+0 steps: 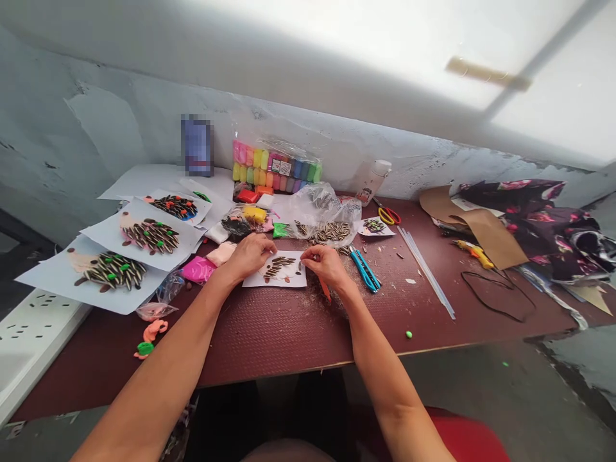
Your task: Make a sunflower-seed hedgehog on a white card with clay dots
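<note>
A small white card (299, 280) lies on the dark red table, with striped sunflower seeds (282, 268) set in rows on a pale shape. My left hand (251, 258) is at the card's upper left edge, its fingers bent together and steadying the card. At the right edge my right hand (326, 262) has thumb and forefinger pinched on a dark sunflower seed (300, 264). Just beyond the card, a clear plastic bag (320, 205) lies open with loose seeds (332, 232) spilling from it. An orange tool (325, 289) lies partly under my right hand.
Finished-looking seed hedgehog pictures (149, 236) overlap at left, near pink clay (198, 269). Packs of coloured clay (276, 168) lean on the wall. Right of my hands are a blue cutter (364, 271), scissors (387, 214), clear glue sticks (427, 273) and a yellow glue gun (476, 254).
</note>
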`<action>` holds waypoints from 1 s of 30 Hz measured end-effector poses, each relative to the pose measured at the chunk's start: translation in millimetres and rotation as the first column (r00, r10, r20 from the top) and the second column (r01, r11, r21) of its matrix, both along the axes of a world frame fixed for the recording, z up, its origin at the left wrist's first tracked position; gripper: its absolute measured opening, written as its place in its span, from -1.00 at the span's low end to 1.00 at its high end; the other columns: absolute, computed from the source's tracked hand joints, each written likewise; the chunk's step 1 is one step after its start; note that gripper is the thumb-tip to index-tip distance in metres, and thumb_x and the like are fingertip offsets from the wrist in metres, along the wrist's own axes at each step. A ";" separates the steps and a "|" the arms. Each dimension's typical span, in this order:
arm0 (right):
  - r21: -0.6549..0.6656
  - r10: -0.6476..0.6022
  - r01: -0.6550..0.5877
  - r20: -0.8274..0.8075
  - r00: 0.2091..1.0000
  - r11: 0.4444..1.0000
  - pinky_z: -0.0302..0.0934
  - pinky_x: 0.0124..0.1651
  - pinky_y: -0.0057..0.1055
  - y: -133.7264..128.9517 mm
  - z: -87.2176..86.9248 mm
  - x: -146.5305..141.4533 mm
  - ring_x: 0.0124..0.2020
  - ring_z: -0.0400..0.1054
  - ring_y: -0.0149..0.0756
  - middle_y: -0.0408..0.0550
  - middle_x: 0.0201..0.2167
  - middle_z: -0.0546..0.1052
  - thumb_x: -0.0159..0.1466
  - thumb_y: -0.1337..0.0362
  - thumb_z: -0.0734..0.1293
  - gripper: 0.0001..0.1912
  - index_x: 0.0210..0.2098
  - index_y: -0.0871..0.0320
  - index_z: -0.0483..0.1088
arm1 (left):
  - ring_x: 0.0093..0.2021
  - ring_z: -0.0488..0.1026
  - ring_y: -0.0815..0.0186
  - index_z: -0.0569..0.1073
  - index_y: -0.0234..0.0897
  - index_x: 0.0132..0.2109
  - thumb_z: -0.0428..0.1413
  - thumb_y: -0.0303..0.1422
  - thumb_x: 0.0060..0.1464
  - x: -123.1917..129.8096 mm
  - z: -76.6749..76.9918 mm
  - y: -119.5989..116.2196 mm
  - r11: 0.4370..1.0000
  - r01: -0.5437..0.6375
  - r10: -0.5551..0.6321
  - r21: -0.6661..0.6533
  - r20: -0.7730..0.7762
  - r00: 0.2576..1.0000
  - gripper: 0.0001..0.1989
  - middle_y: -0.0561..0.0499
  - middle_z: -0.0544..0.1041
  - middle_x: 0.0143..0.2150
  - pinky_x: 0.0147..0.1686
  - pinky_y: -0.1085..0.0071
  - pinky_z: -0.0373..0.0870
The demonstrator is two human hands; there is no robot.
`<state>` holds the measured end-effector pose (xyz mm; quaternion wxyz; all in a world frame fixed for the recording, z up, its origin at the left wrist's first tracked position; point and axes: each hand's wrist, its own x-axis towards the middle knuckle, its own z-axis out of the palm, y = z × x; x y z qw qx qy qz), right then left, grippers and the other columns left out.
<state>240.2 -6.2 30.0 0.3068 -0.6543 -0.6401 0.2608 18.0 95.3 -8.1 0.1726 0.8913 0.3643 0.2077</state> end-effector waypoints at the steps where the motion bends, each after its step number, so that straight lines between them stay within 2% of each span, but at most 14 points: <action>1: -0.008 0.006 -0.006 0.026 1.000 1.000 0.13 -0.28 -0.51 -0.9 2.3 -1.5 -0.39 0.36 -0.41 -0.16 -0.43 0.57 0.16 0.36 0.35 -0.87 -0.38 0.19 0.58 | -0.15 0.49 0.21 0.66 -0.18 -0.24 0.11 -0.44 0.12 -0.1 -0.1 0.2 1.000 0.000 0.000 0.000 0.002 1.000 -0.79 -0.05 0.61 -0.24 -0.04 0.31 0.42; 6: -0.065 -0.028 0.038 0.157 0.987 0.997 0.09 -0.34 -0.50 -3.5 9.4 -8.3 -0.43 0.36 -0.40 -0.15 -0.47 0.58 0.19 0.29 0.40 -0.89 -0.43 0.18 0.56 | -0.16 0.49 0.21 0.67 -0.17 -0.25 0.12 -0.46 0.12 0.3 2.0 0.3 1.000 0.006 -0.006 -0.003 -0.008 1.000 -0.79 -0.04 0.61 -0.25 -0.04 0.32 0.42; 10: -0.084 -0.045 0.067 0.242 0.969 0.994 0.10 -0.33 -0.49 -4.8 9.7 -11.1 -0.42 0.38 -0.38 -0.13 -0.43 0.60 0.18 0.35 0.39 -0.90 -0.33 0.17 0.58 | -0.16 0.50 0.20 0.67 -0.18 -0.25 0.12 -0.47 0.11 0.8 3.9 0.2 1.000 0.010 -0.010 -0.008 -0.015 1.000 -0.78 -0.05 0.62 -0.25 -0.04 0.31 0.41; 13: -0.056 -0.050 0.068 0.275 0.960 0.996 0.13 -0.28 -0.49 -5.3 9.4 -10.5 -0.37 0.40 -0.37 -0.13 -0.36 0.62 0.18 0.44 0.34 -0.77 -0.23 0.14 0.60 | -0.16 0.50 0.19 0.67 -0.19 -0.25 0.12 -0.48 0.11 1.1 4.0 0.1 1.000 0.011 -0.011 -0.010 -0.011 1.000 -0.79 -0.06 0.62 -0.24 -0.02 0.29 0.41; 16: -0.025 -0.008 0.016 0.277 0.961 1.000 0.17 -0.21 -0.48 -5.0 8.9 -9.1 -0.30 0.42 -0.35 -0.10 -0.28 0.62 0.19 0.47 0.29 -0.69 -0.16 0.14 0.60 | -0.16 0.50 0.20 0.67 -0.18 -0.24 0.12 -0.48 0.11 1.2 3.3 -0.2 1.000 0.006 -0.006 -0.002 -0.011 1.000 -0.78 -0.05 0.62 -0.24 -0.02 0.29 0.41; 20: -0.022 0.049 -0.045 0.266 0.963 0.999 0.16 -0.22 -0.49 -4.8 9.6 -9.0 -0.32 0.39 -0.36 -0.08 -0.29 0.61 0.18 0.45 0.31 -0.76 -0.23 0.17 0.60 | -0.16 0.50 0.20 0.67 -0.19 -0.25 0.12 -0.48 0.11 1.3 2.9 -0.7 1.000 -0.002 0.002 0.001 -0.010 1.000 -0.78 -0.05 0.62 -0.24 -0.04 0.31 0.41; 26: -0.072 0.029 -0.011 0.248 0.968 0.997 0.06 -0.32 -0.49 -5.9 12.4 -12.9 -0.41 0.32 -0.39 -0.12 -0.41 0.58 0.21 0.32 0.38 -0.91 -0.37 0.19 0.55 | -0.15 0.49 0.19 0.67 -0.20 -0.25 0.12 -0.49 0.11 1.1 2.0 -0.5 1.000 -0.001 0.001 -0.010 -0.005 1.000 -0.78 -0.06 0.61 -0.25 -0.02 0.29 0.40; 30: -0.090 0.018 0.007 0.283 0.959 0.996 0.02 -0.34 -0.48 -6.2 11.5 -15.1 -0.43 0.31 -0.39 -0.12 -0.44 0.58 0.19 0.36 0.36 -0.90 -0.40 0.17 0.54 | -0.15 0.49 0.19 0.67 -0.19 -0.25 0.13 -0.50 0.11 1.5 1.6 -0.6 1.000 -0.008 0.008 -0.007 -0.013 1.000 -0.79 -0.05 0.61 -0.24 -0.02 0.31 0.40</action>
